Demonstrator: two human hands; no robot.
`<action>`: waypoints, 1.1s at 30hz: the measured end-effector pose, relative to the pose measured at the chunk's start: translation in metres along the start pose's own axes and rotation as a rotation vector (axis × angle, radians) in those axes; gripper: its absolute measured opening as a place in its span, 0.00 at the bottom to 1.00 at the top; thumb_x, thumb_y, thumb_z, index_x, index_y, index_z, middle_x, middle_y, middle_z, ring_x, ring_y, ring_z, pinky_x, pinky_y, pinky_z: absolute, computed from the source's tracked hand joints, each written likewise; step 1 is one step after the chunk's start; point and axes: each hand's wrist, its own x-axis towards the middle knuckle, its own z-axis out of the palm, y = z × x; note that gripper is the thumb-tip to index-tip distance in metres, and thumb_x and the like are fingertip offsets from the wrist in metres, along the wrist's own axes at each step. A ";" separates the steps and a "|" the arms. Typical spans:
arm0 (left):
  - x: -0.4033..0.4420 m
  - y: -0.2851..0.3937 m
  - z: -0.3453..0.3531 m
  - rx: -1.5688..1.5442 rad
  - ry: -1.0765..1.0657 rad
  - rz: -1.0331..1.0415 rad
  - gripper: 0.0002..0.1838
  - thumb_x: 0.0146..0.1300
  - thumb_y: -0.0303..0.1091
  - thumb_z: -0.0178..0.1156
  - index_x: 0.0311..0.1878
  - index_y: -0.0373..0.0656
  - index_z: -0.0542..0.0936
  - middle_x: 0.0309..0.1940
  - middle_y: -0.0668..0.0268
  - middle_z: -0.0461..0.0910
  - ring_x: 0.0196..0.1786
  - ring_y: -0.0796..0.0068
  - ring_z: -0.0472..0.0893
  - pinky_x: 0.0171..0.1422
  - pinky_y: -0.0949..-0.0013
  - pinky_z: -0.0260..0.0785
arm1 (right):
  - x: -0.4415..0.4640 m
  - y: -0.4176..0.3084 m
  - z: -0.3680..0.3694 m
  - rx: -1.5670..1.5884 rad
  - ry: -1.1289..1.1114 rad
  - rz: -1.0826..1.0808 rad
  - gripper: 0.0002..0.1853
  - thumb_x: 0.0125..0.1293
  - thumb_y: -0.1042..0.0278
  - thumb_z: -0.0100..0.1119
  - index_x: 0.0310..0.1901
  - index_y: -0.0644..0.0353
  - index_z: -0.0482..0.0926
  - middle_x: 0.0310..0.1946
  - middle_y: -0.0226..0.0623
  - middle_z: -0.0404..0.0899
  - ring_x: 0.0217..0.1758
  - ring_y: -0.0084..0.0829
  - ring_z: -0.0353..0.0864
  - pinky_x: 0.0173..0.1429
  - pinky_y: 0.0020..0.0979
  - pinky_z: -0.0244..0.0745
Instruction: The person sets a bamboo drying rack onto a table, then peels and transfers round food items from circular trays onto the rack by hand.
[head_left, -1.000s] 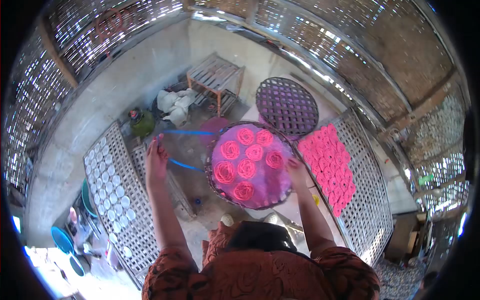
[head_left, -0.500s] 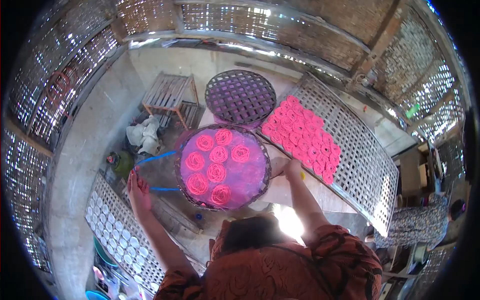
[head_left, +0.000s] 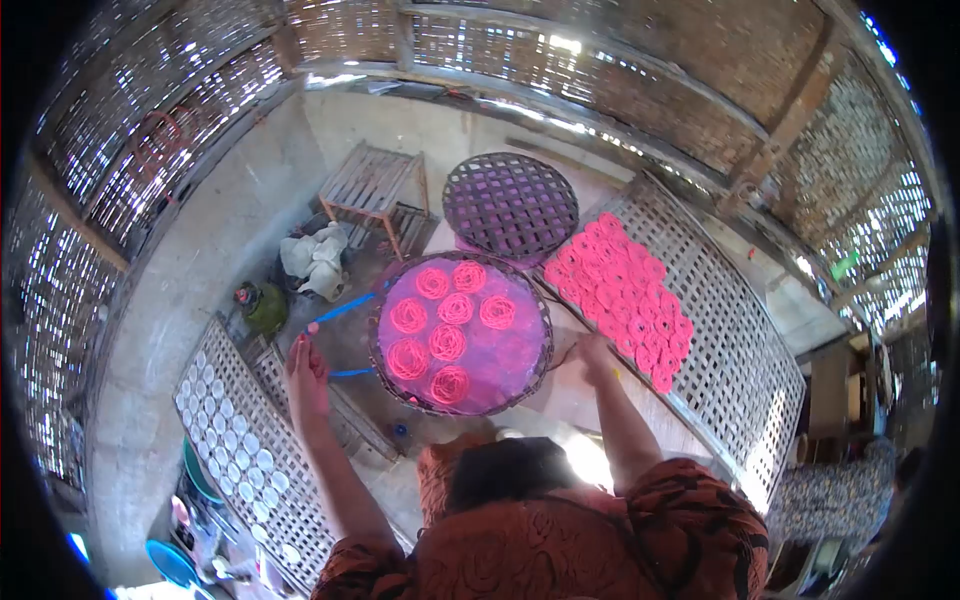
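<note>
A round woven tray with a purple-pink lining lies before me. Several pink coils of thin strands rest on it, mostly left and centre, while its right part shows smeared pink lining. On the tray's left side is a blue strap, its loop gripped by the curled fingers of my left hand. My right hand is closed by the tray's right rim, around what looks like a thin brown handle; its fingers are partly hidden.
Behind stands another round open-weave basket. To the right, a long lattice rack carries rows of pink coils. At left are a slatted wooden stand, a green gas cylinder and a rack of white discs. A person is at far right.
The view has swung, so the surroundings appear farther right. Both hands stay at the tray's sides, with the blue strap still in my left hand. The coils keep their arrangement.
</note>
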 end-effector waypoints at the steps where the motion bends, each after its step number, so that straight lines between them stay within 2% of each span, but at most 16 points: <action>1: -0.007 -0.002 -0.001 0.005 -0.003 0.012 0.12 0.70 0.37 0.51 0.50 0.41 0.76 0.20 0.78 0.58 0.21 0.89 0.57 0.24 0.81 0.48 | -0.009 -0.026 -0.005 0.557 0.059 0.169 0.08 0.60 0.69 0.52 0.37 0.64 0.77 0.34 0.44 0.81 0.39 0.39 0.81 0.42 0.39 0.76; 2: -0.014 -0.003 -0.002 0.002 -0.007 0.003 0.14 0.70 0.37 0.51 0.51 0.41 0.77 0.21 0.79 0.59 0.21 0.90 0.57 0.24 0.81 0.48 | -0.020 -0.053 -0.018 0.550 0.031 0.147 0.08 0.60 0.69 0.52 0.37 0.64 0.77 0.34 0.44 0.81 0.39 0.39 0.81 0.42 0.39 0.76; 3: -0.021 -0.006 -0.001 -0.002 0.024 0.018 0.14 0.70 0.37 0.51 0.51 0.41 0.77 0.21 0.79 0.59 0.21 0.90 0.57 0.24 0.81 0.48 | -0.035 -0.082 -0.036 0.983 -0.058 0.013 0.08 0.62 0.69 0.52 0.41 0.61 0.75 0.36 0.43 0.80 0.37 0.36 0.80 0.38 0.38 0.76; 5: -0.029 -0.010 0.001 -0.041 0.021 0.029 0.15 0.70 0.38 0.51 0.53 0.41 0.77 0.21 0.79 0.60 0.21 0.91 0.57 0.24 0.82 0.48 | -0.040 -0.113 -0.066 1.421 -0.186 -0.116 0.08 0.64 0.69 0.52 0.44 0.59 0.72 0.38 0.41 0.79 0.36 0.33 0.79 0.35 0.36 0.76; 7: -0.033 -0.009 0.002 0.006 0.009 0.011 0.14 0.71 0.38 0.49 0.52 0.42 0.75 0.21 0.78 0.62 0.18 0.90 0.57 0.23 0.82 0.50 | -0.017 -0.136 -0.097 1.573 -0.122 -0.228 0.09 0.67 0.70 0.50 0.48 0.55 0.69 0.42 0.41 0.79 0.32 0.28 0.78 0.31 0.30 0.74; 9: -0.033 -0.009 0.015 0.034 0.012 -0.041 0.14 0.71 0.39 0.49 0.53 0.42 0.75 0.21 0.79 0.61 0.19 0.89 0.56 0.22 0.82 0.49 | -0.016 -0.185 -0.148 1.629 -0.143 -0.239 0.11 0.69 0.64 0.51 0.49 0.56 0.68 0.42 0.39 0.78 0.29 0.24 0.77 0.28 0.24 0.71; 10: -0.032 -0.009 0.026 0.008 0.081 -0.037 0.14 0.70 0.39 0.50 0.52 0.43 0.77 0.22 0.80 0.63 0.21 0.90 0.56 0.22 0.81 0.46 | -0.013 -0.204 -0.168 1.630 -0.174 -0.245 0.11 0.69 0.64 0.51 0.49 0.56 0.68 0.42 0.39 0.78 0.29 0.24 0.77 0.28 0.24 0.71; 12: -0.029 -0.011 0.029 0.019 -0.025 -0.067 0.16 0.70 0.42 0.50 0.53 0.44 0.77 0.23 0.80 0.65 0.22 0.89 0.59 0.24 0.81 0.50 | -0.007 -0.235 -0.195 1.382 -0.162 -0.324 0.18 0.70 0.52 0.47 0.53 0.55 0.69 0.43 0.37 0.78 0.25 0.20 0.70 0.23 0.21 0.63; 13: -0.030 -0.012 0.035 0.089 -0.044 -0.043 0.17 0.70 0.43 0.50 0.54 0.43 0.76 0.23 0.80 0.65 0.23 0.89 0.59 0.25 0.81 0.51 | -0.005 -0.243 -0.200 1.382 -0.222 -0.337 0.18 0.70 0.52 0.47 0.53 0.55 0.69 0.43 0.37 0.78 0.25 0.20 0.70 0.23 0.21 0.63; 15: -0.032 -0.026 0.051 0.121 0.007 0.031 0.19 0.70 0.44 0.51 0.57 0.44 0.75 0.22 0.81 0.62 0.24 0.89 0.59 0.27 0.81 0.51 | -0.001 -0.260 -0.198 1.270 -0.524 -0.289 0.22 0.70 0.46 0.44 0.54 0.55 0.70 0.43 0.37 0.77 0.19 0.19 0.64 0.19 0.19 0.59; 19: -0.063 -0.011 0.073 0.110 0.127 0.209 0.20 0.70 0.45 0.51 0.59 0.45 0.75 0.24 0.85 0.59 0.27 0.90 0.57 0.30 0.81 0.50 | -0.015 -0.295 -0.174 1.120 -0.651 -0.366 0.27 0.68 0.39 0.44 0.53 0.56 0.71 0.32 0.30 0.73 0.16 0.15 0.56 0.19 0.17 0.51; 23: -0.119 0.013 0.044 0.098 0.222 0.349 0.22 0.70 0.47 0.50 0.59 0.43 0.74 0.24 0.84 0.58 0.27 0.90 0.57 0.30 0.81 0.51 | -0.030 -0.343 -0.170 1.203 -0.874 -0.593 0.29 0.69 0.38 0.41 0.54 0.57 0.71 0.29 0.26 0.70 0.15 0.12 0.54 0.17 0.16 0.46; 24: -0.140 0.018 0.032 0.066 0.207 0.313 0.23 0.71 0.47 0.49 0.60 0.42 0.73 0.27 0.81 0.66 0.31 0.90 0.64 0.33 0.80 0.59 | -0.038 -0.358 -0.167 1.162 -0.923 -0.602 0.28 0.69 0.39 0.42 0.53 0.58 0.71 0.29 0.26 0.69 0.15 0.12 0.54 0.16 0.16 0.46; 27: -0.200 0.017 0.007 0.206 0.254 0.437 0.25 0.70 0.47 0.50 0.62 0.39 0.71 0.43 0.70 0.77 0.43 0.84 0.73 0.50 0.74 0.68 | -0.071 -0.402 -0.141 1.060 -1.040 -0.644 0.27 0.70 0.41 0.43 0.54 0.58 0.70 0.26 0.24 0.66 0.14 0.10 0.52 0.15 0.15 0.44; 29: -0.264 0.010 -0.024 0.334 0.432 0.546 0.23 0.71 0.44 0.49 0.62 0.38 0.70 0.42 0.71 0.77 0.44 0.84 0.72 0.51 0.75 0.67 | -0.117 -0.441 -0.108 1.058 -1.157 -0.617 0.26 0.70 0.42 0.42 0.54 0.58 0.70 0.25 0.24 0.64 0.14 0.10 0.50 0.15 0.15 0.42; 33: -0.369 0.007 -0.052 0.213 0.608 0.641 0.23 0.71 0.41 0.50 0.63 0.38 0.68 0.46 0.68 0.77 0.47 0.83 0.73 0.53 0.75 0.67 | -0.212 -0.465 -0.110 1.005 -1.422 -0.686 0.25 0.72 0.44 0.40 0.53 0.58 0.72 0.26 0.24 0.63 0.14 0.11 0.48 0.15 0.17 0.40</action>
